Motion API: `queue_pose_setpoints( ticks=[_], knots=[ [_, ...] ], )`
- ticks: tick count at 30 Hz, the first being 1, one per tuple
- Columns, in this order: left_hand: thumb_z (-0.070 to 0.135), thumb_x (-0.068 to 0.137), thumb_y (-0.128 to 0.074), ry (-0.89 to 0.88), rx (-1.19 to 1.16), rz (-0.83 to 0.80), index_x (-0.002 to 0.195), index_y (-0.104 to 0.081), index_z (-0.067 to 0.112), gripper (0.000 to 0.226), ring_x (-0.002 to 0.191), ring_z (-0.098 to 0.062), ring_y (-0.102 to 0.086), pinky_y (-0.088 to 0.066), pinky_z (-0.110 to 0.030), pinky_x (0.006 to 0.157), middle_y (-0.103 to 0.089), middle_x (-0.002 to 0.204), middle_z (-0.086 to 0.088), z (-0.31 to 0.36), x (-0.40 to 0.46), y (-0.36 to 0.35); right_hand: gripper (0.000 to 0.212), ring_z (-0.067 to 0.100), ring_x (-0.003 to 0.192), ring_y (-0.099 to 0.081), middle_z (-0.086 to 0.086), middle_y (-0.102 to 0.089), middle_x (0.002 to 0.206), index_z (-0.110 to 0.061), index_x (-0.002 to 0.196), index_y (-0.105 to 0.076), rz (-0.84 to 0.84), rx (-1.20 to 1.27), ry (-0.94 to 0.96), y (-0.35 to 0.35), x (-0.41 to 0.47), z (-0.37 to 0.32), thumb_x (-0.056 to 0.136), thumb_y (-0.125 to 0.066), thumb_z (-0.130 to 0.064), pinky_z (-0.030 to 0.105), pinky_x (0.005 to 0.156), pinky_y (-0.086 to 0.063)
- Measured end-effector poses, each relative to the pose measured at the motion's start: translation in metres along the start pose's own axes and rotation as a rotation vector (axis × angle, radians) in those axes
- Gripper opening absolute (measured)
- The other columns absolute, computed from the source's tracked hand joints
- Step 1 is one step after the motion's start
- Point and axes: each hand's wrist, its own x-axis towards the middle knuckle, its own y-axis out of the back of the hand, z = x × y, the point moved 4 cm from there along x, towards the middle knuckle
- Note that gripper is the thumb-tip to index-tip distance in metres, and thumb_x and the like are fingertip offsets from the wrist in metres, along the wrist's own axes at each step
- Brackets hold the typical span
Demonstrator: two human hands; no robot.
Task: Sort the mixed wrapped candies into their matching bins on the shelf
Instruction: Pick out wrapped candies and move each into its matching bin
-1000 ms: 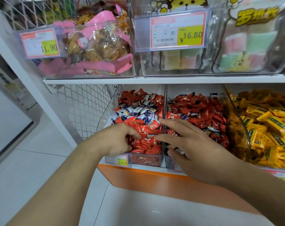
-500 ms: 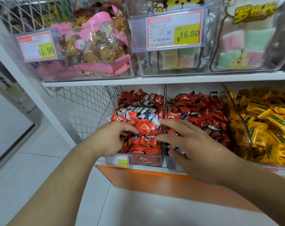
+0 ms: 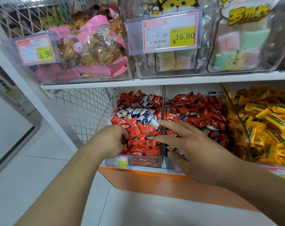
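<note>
Two clear bins stand side by side on the lower shelf. The left bin [image 3: 145,161] holds red wrapped candies [image 3: 141,139] with a patch of blue-and-white candies [image 3: 138,112] mixed in further back. The right bin [image 3: 168,162] holds mostly red candies [image 3: 202,110] with a few blue-and-white ones. My left hand [image 3: 110,141] rests in the front left of the left bin, fingers curled down into the red candies; what it grips is hidden. My right hand [image 3: 192,149] hovers over the divider between the bins, fingers spread, holding nothing.
A third bin of yellow wrapped candies [image 3: 265,121] sits to the right. The upper shelf [image 3: 171,80] carries clear boxes with pink-bagged snacks [image 3: 93,51] and pastel sweets [image 3: 239,48]. Price tags [image 3: 169,32] hang in front. A wire mesh panel [image 3: 84,108] closes the left side.
My left hand has pushed slightly deeper into the front of the left bin, its fingers curling in among the red candies. My right hand has stayed spread over the divider.
</note>
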Motion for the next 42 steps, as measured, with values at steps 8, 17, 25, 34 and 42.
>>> queue_pose_setpoints(
  ticks=[8, 17, 25, 34, 42],
  knots=[
    [-0.013, 0.088, -0.056, 0.001, -0.204, -0.167, 0.136, -0.06, 0.029, 0.063, 0.119, -0.013, -0.061, -0.051, -0.026, 0.102, -0.064, 0.125, 0.005, -0.002, 0.003, -0.013, 0.054, -0.001, 0.151, 0.009, -0.03, 0.007, 0.165, -0.053, 0.152, -0.032, 0.009, 0.007, 0.003, 0.0, 0.0, -0.001, 0.106, -0.048, -0.031, 0.033, 0.125, -0.013],
    [-0.013, 0.089, -0.042, -0.009, -0.316, -0.136, 0.126, -0.064, 0.025, 0.058, 0.109, -0.015, -0.065, -0.056, -0.032, 0.095, -0.068, 0.118, 0.002, 0.003, -0.006, -0.003, 0.055, 0.004, 0.154, 0.002, -0.028, 0.005, 0.166, -0.053, 0.151, -0.032, 0.003, -0.006, 0.006, -0.001, 0.001, -0.001, 0.105, -0.05, -0.029, 0.037, 0.126, -0.017],
    [0.01, 0.09, -0.072, 0.002, -0.134, -0.153, 0.129, -0.063, 0.031, 0.045, 0.104, -0.016, -0.066, -0.055, -0.03, 0.096, -0.069, 0.116, 0.003, 0.008, -0.001, -0.01, 0.055, 0.004, 0.154, 0.003, -0.029, 0.008, 0.166, -0.053, 0.151, -0.031, -0.008, 0.001, -0.006, 0.001, 0.0, -0.003, 0.105, -0.05, -0.029, 0.037, 0.126, -0.019],
    [0.003, 0.08, -0.083, -0.018, -0.227, 0.001, 0.102, -0.073, 0.029, 0.035, 0.082, -0.001, -0.063, -0.044, -0.004, 0.06, -0.07, 0.095, 0.011, 0.009, -0.011, 0.007, 0.057, 0.005, 0.154, 0.002, -0.028, 0.007, 0.166, -0.052, 0.152, -0.031, -0.017, -0.005, 0.009, 0.002, 0.0, -0.001, 0.104, -0.05, -0.028, 0.037, 0.127, -0.018],
    [0.015, 0.08, -0.088, -0.024, -0.522, 0.34, 0.082, -0.075, 0.029, 0.019, 0.08, 0.0, -0.07, -0.056, -0.026, 0.078, -0.075, 0.082, 0.015, 0.006, -0.03, 0.044, 0.061, 0.004, 0.154, 0.005, -0.028, 0.007, 0.166, -0.053, 0.154, -0.029, -0.026, 0.011, -0.007, 0.004, -0.001, -0.003, 0.103, -0.051, -0.026, 0.036, 0.126, -0.013]
  ],
)
